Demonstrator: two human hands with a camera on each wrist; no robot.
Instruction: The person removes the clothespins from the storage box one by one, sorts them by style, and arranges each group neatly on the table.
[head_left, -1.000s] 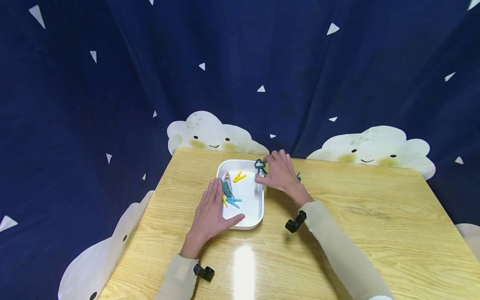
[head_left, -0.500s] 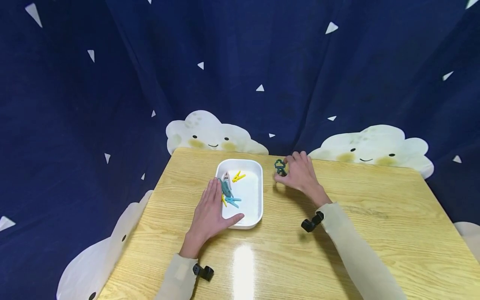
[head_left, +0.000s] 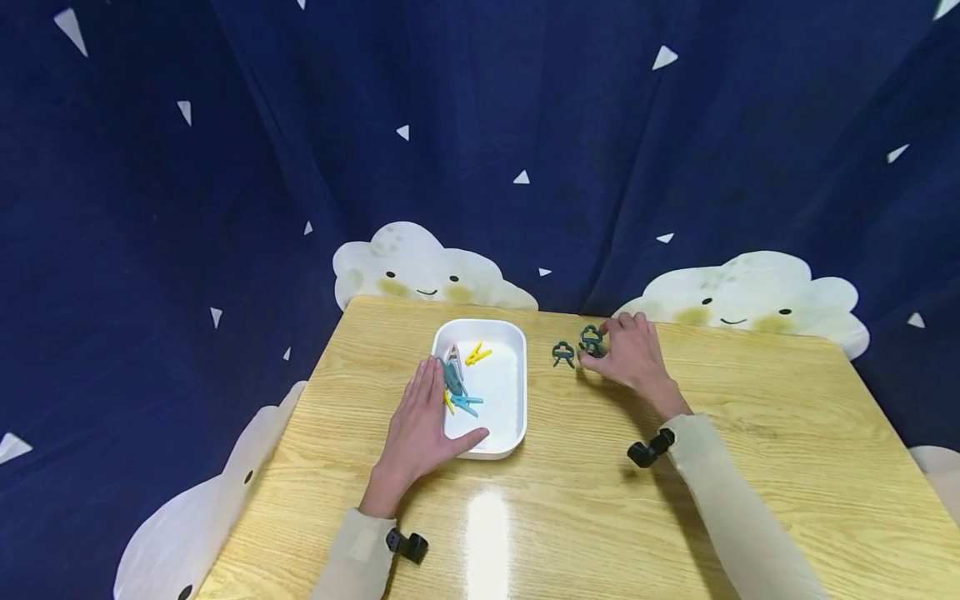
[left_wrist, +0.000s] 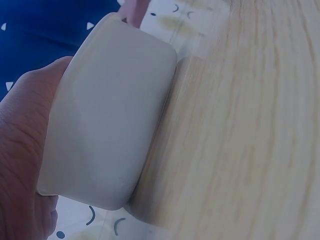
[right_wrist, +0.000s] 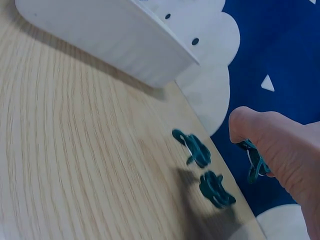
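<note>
Out to the right of the white plastic tub [head_left: 501,396], my right hand [head_left: 633,354] pinches a dark green plant clip [right_wrist: 256,161] between thumb and fingers, above the table. Two more green plant clips lie below it: one clip [right_wrist: 194,148] nearer the tub and another clip [right_wrist: 216,190] beside it. My left hand [head_left: 420,429] rests along the tub's left rim, fingers straight, thumb spread over the near end. Inside the tub are a yellow clip [head_left: 477,354], a light blue clip [head_left: 467,403], a teal clip [head_left: 453,379] and a pale clothespin [head_left: 453,357], partly overlapping.
A light wooden table [head_left: 735,433] carries everything. Behind its far edge hangs a dark blue curtain [head_left: 465,108] with white cloud shapes. Part of another yellow clip [head_left: 448,402] shows by my left fingertips.
My right hand has carried a green plant clip from above the tub's right rim rightward to the clips on the table. The left hand has stayed at the tub.
</note>
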